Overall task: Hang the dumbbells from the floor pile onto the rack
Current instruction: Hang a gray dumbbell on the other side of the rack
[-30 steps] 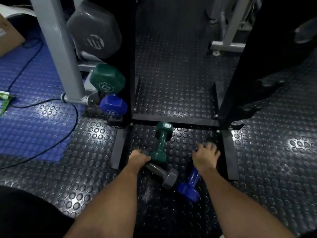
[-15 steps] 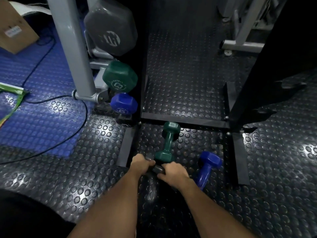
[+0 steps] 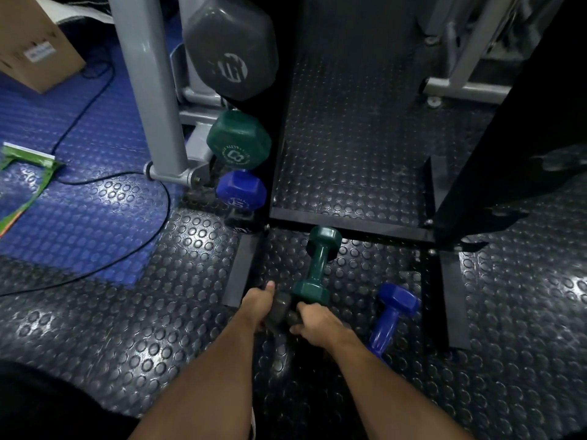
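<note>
1. On the rack's left upright (image 3: 279, 128), three dumbbells already hang – a big grey one (image 3: 230, 46) on top, a green one (image 3: 239, 139) below it, a blue one (image 3: 241, 190) lowest.
2. The left hand (image 3: 259, 304) curls around one end of the grey dumbbell (image 3: 281, 311) on the floor (image 3: 127, 328) between the rack's front feet, thumb raised.
3. The right hand (image 3: 313, 319) wraps the same dumbbell's other end; most of the weight is hidden under both hands, so how firm the hold is cannot be told.
4. The floor green dumbbell (image 3: 317, 265) lies with its near head touching the grey one – lifting could roll it, or knock it against the rack's crossbar.
5. The floor blue dumbbell (image 3: 392, 315) lies to the right, apart from the hands, near the right foot.
6. Risks, as I judge them: a grip on the heads rather than the handle may slip, and a dropped weight would land close to fingers or the neighbouring dumbbells.
</note>
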The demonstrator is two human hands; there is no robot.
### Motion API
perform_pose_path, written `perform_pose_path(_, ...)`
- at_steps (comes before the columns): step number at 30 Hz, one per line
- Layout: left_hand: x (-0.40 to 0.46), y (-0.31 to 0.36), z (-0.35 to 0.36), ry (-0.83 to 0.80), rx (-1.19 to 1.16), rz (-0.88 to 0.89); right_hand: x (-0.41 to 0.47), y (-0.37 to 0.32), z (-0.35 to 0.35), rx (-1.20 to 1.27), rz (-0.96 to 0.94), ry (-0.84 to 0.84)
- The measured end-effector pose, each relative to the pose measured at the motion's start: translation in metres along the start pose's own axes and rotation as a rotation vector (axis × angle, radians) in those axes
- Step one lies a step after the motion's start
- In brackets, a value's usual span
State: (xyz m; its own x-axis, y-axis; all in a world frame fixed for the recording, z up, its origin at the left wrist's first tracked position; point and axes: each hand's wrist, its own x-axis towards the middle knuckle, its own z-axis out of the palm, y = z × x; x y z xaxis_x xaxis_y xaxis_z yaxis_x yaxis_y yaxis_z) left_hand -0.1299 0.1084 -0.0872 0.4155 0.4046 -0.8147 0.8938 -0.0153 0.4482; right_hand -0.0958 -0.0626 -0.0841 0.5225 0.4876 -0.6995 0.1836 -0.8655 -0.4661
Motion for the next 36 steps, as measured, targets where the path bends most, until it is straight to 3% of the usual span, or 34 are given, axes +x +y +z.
perform_pose_path(4,-0.007,0.002,-0.002,0.046,-0.120,-0.045,-0.014,0.005,-0.002,0.076,-0.016,-0.009)
perform_pose_path(9,-0.028,0.043,-0.001,0.117,-0.276,0.033,-0.040,0.005,-0.043,0.289,-0.048,0.137)
perform_pose_path(14,-0.077,0.132,0.030,-0.041,-0.406,0.289,-0.083,0.016,-0.118,0.568,-0.054,0.375)
perform_pose_path(18,-0.123,0.192,0.058,-0.184,-0.336,0.582,-0.135,0.034,-0.173,0.787,-0.072,0.541)
perform_pose_path(24,-0.198,0.251,0.096,-0.403,-0.203,0.983,-0.210,0.052,-0.228,0.864,-0.098,0.762)
perform_pose_path(30,-0.247,0.272,0.113,-0.453,-0.278,1.049,-0.257,0.059,-0.248,0.838,-0.128,0.873)
perform_pose_path(36,-0.278,0.276,0.123,-0.548,-0.306,1.082,-0.296,0.056,-0.269,1.011,-0.156,0.979)
